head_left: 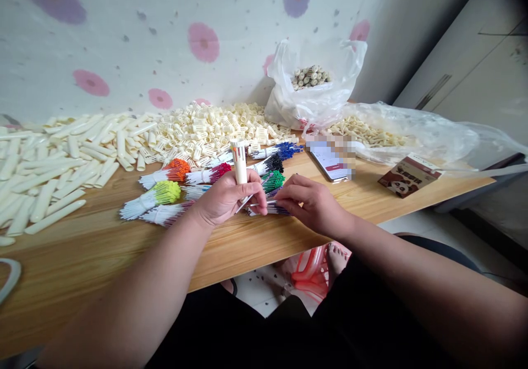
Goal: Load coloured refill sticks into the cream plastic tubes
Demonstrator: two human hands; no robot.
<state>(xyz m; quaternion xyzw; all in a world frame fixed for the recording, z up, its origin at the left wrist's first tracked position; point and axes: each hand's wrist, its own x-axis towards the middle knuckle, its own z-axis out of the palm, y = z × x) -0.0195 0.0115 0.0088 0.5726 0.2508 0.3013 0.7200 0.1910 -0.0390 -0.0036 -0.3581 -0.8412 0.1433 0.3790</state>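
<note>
My left hand [226,196] is closed round a cream pen barrel [239,161] that stands upright, and thin refills stick out under its fingers. My right hand [309,201] pinches a small bunch of pen refills [268,208] lying on the wooden table [103,259], close to the left hand. Bundles of refills fan out just beyond both hands: orange [175,170], lime green [165,192], red [218,171], black [272,164], dark green [273,180] and blue [284,150].
Cream pen tubes [61,160] lie heaped at the left, small cream caps [206,130] behind the bundles. A plastic bag of parts [313,91] stands at the back, another bag [383,132] to its right. A phone [330,163] and a small box [408,175] lie right.
</note>
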